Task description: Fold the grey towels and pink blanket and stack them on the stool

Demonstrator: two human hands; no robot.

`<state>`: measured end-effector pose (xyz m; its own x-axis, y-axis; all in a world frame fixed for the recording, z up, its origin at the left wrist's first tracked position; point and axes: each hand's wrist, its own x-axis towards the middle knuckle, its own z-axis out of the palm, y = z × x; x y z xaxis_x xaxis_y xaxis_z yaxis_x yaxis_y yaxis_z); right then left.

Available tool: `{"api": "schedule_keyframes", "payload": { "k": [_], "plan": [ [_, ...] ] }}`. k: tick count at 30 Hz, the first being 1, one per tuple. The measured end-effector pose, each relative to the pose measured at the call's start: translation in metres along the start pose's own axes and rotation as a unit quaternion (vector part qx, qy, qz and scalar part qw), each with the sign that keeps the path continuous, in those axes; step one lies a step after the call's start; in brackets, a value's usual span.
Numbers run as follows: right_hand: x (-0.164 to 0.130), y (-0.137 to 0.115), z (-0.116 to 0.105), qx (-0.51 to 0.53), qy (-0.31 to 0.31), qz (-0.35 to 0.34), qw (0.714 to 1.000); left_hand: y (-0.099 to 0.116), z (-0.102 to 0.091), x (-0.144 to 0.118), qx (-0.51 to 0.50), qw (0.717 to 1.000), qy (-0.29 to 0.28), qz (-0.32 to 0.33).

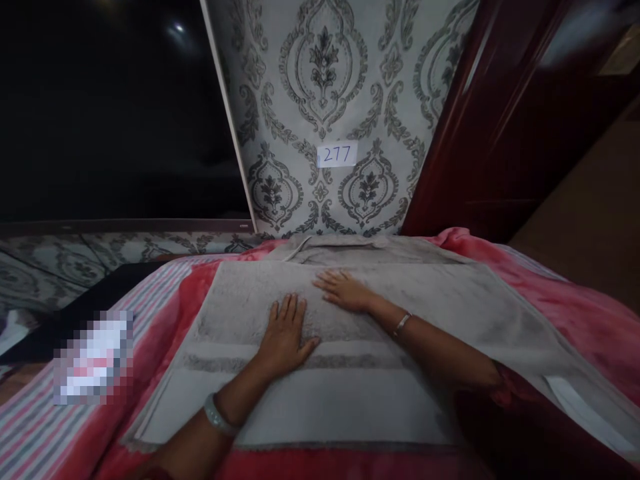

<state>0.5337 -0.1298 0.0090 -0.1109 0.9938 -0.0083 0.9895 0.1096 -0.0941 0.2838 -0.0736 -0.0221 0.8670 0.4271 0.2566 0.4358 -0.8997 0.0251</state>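
Observation:
A grey towel (350,400) with a pale band along its near part lies spread out in front of me. My left hand (286,339) rests palm down on it, left of the middle, fingers stretched and thumb apart. Farther back, my right hand (345,290) lies flat on the same cloth, its fingers pointing left. Neither hand grips anything. Behind the hands, a raised fold (335,241) of grey cloth shows at the far edge.
Under the towel is a red-pink blanket (540,280), over a striped cloth (35,427). A large dark screen (110,113) stands at the left. A glossy dark red panel (475,133) rises at the right. The patterned wall bears a paper label (337,154) reading 277.

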Motion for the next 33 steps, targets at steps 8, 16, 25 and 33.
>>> {"api": "schedule_keyframes", "payload": {
  "k": [8, 16, 25, 33],
  "plan": [
    [0.002, 0.065, -0.015, -0.054, 0.024, 0.186, 0.981, -0.003, 0.0, 0.001, -0.034, 0.999, -0.003, -0.006],
    [0.022, -0.069, 0.004, 0.004, 0.041, -0.152, 0.987, -0.011, -0.008, 0.005, -0.02, 0.981, 0.105, -0.163],
    [0.055, 0.018, -0.015, -0.056, 0.027, 0.146, 0.987, -0.009, -0.002, 0.005, 0.023, 0.985, 0.017, -0.17],
    [-0.036, -0.013, -0.003, -0.008, 0.03, -0.047, 0.998, -0.008, -0.012, 0.007, 0.02, 0.987, 0.006, -0.16]
  ]
}}
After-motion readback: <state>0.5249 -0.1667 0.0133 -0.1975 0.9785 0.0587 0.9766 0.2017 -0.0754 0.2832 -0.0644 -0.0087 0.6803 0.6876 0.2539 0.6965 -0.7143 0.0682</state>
